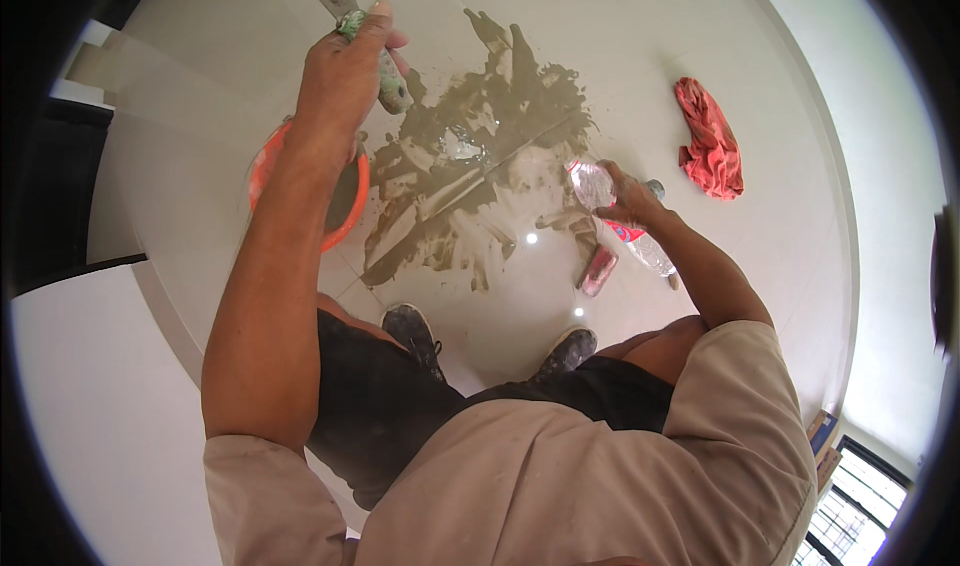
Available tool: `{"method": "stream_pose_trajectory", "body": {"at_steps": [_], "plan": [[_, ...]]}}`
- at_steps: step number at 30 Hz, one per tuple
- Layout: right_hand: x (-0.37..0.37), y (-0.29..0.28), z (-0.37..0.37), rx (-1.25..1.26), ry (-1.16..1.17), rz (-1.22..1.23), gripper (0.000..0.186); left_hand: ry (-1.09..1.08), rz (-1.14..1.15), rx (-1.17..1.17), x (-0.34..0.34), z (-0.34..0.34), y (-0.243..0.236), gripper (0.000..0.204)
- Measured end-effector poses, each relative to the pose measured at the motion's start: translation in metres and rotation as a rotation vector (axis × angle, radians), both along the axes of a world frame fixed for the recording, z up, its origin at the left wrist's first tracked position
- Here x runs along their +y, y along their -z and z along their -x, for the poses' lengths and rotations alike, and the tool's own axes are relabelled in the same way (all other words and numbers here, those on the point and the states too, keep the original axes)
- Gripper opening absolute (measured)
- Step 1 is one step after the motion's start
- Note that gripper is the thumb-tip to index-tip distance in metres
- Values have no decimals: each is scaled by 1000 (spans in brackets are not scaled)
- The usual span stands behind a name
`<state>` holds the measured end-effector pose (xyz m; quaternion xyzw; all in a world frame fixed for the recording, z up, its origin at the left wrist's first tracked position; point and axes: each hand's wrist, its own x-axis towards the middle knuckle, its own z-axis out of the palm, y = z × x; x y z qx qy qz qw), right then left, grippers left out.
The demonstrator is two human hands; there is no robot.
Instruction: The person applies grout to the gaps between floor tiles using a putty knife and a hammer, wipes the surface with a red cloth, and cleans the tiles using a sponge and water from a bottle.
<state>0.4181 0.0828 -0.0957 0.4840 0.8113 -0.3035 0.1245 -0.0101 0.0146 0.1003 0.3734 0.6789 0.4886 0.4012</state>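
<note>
My left hand (pixel 343 74), raised over the bucket side, is closed round the green, mortar-stained handle of a scraper (pixel 393 86). Its flat metal blade points away, up to the picture's top edge. My right hand (pixel 632 204) grips a clear plastic bottle with a red label (pixel 652 254), tilted low over the floor. Between the two hands spreads a wet grey-brown smear of mortar (pixel 510 116), with a shiny watery patch in it. An orange bucket (pixel 361 201) with grey-brown material inside stands at the left, partly hidden behind my left forearm.
A crumpled red cloth (pixel 710 141) lies on the pale tiled floor (pixel 620 36) at the right. Closer in is a small pinkish flat object (pixel 598 271). A rounded greenish thing (pixel 655 189) shows behind my right hand. My dark shoes (pixel 412 334) flank the near side.
</note>
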Motion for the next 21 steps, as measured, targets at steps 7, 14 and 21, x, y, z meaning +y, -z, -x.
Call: {"method": "stream_pose_trajectory", "body": {"at_steps": [7, 14, 21], "plan": [[5, -17, -3, 124, 121, -22, 92, 136, 124, -26, -1, -17, -4, 62], [14, -17, -10, 55, 88, -45, 91, 156, 125, -15, 2, -23, 1, 61], [17, -6, -13, -43, -3, -47, 88, 162, 116, -30, 1, -21, 2, 62]]}}
